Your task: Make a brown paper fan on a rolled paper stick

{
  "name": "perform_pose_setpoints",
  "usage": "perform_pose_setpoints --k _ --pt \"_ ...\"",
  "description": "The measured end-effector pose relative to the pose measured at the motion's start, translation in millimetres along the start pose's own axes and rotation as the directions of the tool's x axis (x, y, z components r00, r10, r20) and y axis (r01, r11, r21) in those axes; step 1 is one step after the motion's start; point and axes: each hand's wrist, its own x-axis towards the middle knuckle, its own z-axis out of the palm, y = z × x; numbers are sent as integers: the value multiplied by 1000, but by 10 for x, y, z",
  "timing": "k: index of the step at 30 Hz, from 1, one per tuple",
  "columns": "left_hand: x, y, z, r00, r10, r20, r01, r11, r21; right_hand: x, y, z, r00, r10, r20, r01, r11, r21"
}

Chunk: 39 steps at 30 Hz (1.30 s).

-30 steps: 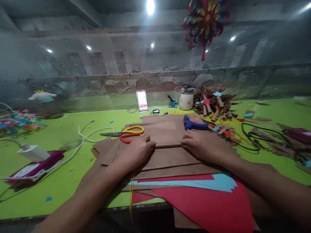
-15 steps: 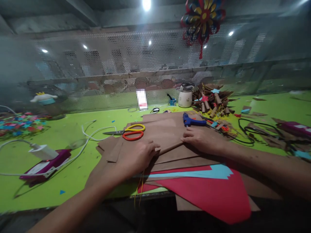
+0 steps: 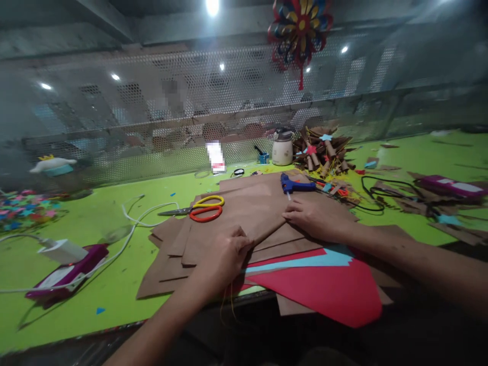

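Brown kraft paper (image 3: 247, 203) lies in a loose stack at the table's front edge. My left hand (image 3: 229, 254) pinches the left end of a narrow rolled or folded edge (image 3: 269, 231) of that paper. At its right end, the fingertips of my right hand (image 3: 314, 218) are closed on the same edge. Thin yellow threads (image 3: 231, 305) hang below my left hand. Scissors (image 3: 206, 212) with yellow and orange handles rest on the paper beyond my left hand. Just past my right fingers lies a blue glue gun (image 3: 299, 186).
Red paper (image 3: 328, 295) and light blue paper (image 3: 308, 260) stick out under the stack. A purple power strip (image 3: 91, 259) with a white charger stands left. Finished brown paper pieces with stars (image 3: 324, 152) are heaped behind, beside a white jar (image 3: 282, 148). Paper stars (image 3: 30, 211) lie far left.
The view has shifted slightly, moving most things left. My left hand has come a little nearer and lower, and the paper edge between my hands slants more. Both hands keep their hold.
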Motion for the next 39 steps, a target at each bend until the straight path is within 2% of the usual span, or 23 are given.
perform_pose_setpoints --k 3,6,11,16,20,23,29,35,37,39 --pt "-1 13 1 999 -18 -33 18 1000 3 23 -25 46 997 61 -42 -59 997 44" --pt "14 -8 0 998 -33 -50 35 999 36 61 -21 -13 998 65 4 -65 997 47" --pt "53 -84 -5 999 -28 -18 30 993 116 254 7 -259 989 -36 144 30 999 42" --pt "75 -37 -54 994 -95 45 84 976 199 604 -40 -348 916 -204 345 111 956 270" --pt "81 22 -78 992 -110 67 92 970 223 797 -50 -269 883 -156 443 12 950 311" --pt "71 49 -68 991 -126 42 114 968 225 829 -8 -225 860 -130 493 -78 922 379" --pt "32 147 -43 986 -166 -8 166 975 148 790 72 -164 844 -253 472 -4 879 478" --pt "38 82 15 940 -331 -84 327 943 -65 682 83 -41 916 -231 329 -20 791 612" --pt "89 34 -29 926 -373 -65 361 921 -143 648 51 -41 932 -207 297 -27 779 627" --pt "161 14 -123 933 -357 42 359 917 -175 625 8 -51 941 -193 277 -27 776 630"
